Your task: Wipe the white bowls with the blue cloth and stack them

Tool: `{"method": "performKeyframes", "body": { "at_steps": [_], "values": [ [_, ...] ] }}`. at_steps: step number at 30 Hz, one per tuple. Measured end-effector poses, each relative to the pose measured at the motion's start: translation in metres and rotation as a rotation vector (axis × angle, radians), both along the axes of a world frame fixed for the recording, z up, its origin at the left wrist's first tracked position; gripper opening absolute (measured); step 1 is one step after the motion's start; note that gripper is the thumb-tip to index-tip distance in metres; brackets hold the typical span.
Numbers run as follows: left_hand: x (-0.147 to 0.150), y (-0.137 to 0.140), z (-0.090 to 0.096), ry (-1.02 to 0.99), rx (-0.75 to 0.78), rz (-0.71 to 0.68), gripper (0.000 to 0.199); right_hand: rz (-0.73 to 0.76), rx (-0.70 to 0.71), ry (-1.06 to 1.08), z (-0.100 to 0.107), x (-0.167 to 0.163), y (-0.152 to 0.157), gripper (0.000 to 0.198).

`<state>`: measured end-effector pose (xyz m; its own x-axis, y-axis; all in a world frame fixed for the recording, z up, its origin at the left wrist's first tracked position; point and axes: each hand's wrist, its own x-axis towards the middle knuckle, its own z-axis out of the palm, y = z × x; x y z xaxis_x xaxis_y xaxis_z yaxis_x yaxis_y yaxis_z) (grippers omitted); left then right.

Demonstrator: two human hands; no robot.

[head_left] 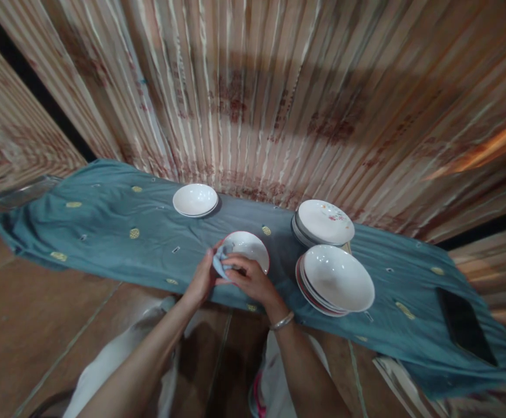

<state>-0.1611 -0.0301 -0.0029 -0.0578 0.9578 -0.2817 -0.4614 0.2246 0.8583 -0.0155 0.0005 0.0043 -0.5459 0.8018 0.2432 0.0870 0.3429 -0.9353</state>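
- Far left on the teal tablecloth (108,232), printed with little yellow pineapples: a small stack of shallow white bowls (195,199), super glossy, sitting toward the back edge.
- Left hand (201,278): clamped on the left side of the bowl, thumb up near the rim.
- Light blue cloth (219,265): crumpled, soft-looking, bunched between the two hands and over the bowl's left edge.
- Red-rimmed bowl (253,248): the star here. White and shiny inside, round, thin red line around the lip. It's at the front middle of the table; can't tell if its base touches the fabric.
- Right hand (251,280): fingers together, clamped on the cloth at the bowl's near side. Silver bangle (282,321) on that wrist.
- Stacked plates (322,220): white, top one has red and orange flowers.
- Stacked deep bowls (338,277): just in front of the plates, white, some red edging lower down.
- Far right: black smartphone (465,325), lying flat.
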Motion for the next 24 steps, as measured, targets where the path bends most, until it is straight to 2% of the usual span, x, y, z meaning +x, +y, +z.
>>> {"method": "performKeyframes", "body": {
  "at_steps": [3, 6, 9, 15, 19, 24],
  "values": [
    [-0.001, 0.000, 0.002, -0.002, -0.017, -0.009, 0.072, 0.061, 0.015, -0.087, 0.004, 0.011, -0.001, 0.021],
    [-0.002, 0.001, 0.003, 0.055, -0.036, 0.013, 0.073, 0.051, 0.051, -0.230, 0.008, 0.024, -0.001, 0.024],
    [-0.003, 0.004, 0.003, 0.134, -0.057, 0.039, 0.077, -0.009, 0.131, -0.429, 0.010, 0.033, -0.003, 0.024],
    [-0.004, 0.006, 0.000, 0.168, -0.029, 0.022, 0.064, -0.229, 0.270, -0.800, 0.007, 0.031, -0.006, 0.024],
    [-0.004, 0.005, -0.001, 0.160, -0.009, 0.004, 0.064, -0.296, 0.307, -0.796, 0.001, 0.024, -0.001, 0.027],
    [-0.003, 0.003, 0.000, 0.138, 0.019, -0.028, 0.066, -0.337, 0.339, -0.616, -0.016, 0.018, 0.007, 0.034]
  ]
}}
